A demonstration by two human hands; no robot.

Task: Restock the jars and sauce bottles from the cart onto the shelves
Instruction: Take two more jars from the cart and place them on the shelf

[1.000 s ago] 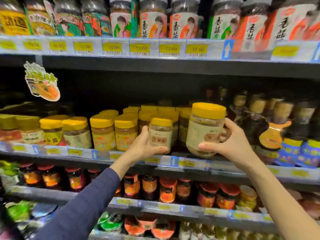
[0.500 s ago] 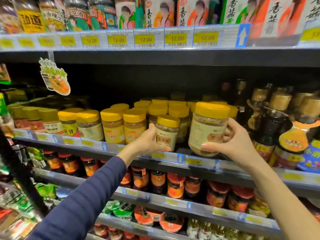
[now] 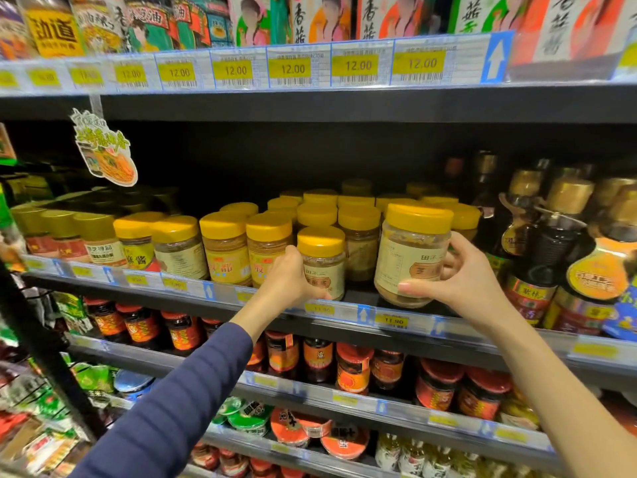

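My right hand (image 3: 462,281) grips a large yellow-lidded jar (image 3: 412,257) of tan paste, held upright just over the front edge of the middle shelf (image 3: 344,313). My left hand (image 3: 287,279) is wrapped around a smaller yellow-lidded jar (image 3: 324,262) that stands at the shelf's front edge, to the left of the large jar. Behind both stand rows of similar yellow-lidded jars (image 3: 358,236). The cart is out of view.
Dark sauce bottles with gold caps (image 3: 537,257) crowd the shelf right of the large jar. More yellow-lidded jars (image 3: 224,250) fill the left. Red-lidded jars (image 3: 351,370) line the shelf below. A paper promo tag (image 3: 105,150) hangs from the upper shelf with price labels (image 3: 293,69).
The view has shifted a little right and down. Both hands stay on their jars; the large jar has sunk slightly closer to the shelf front.
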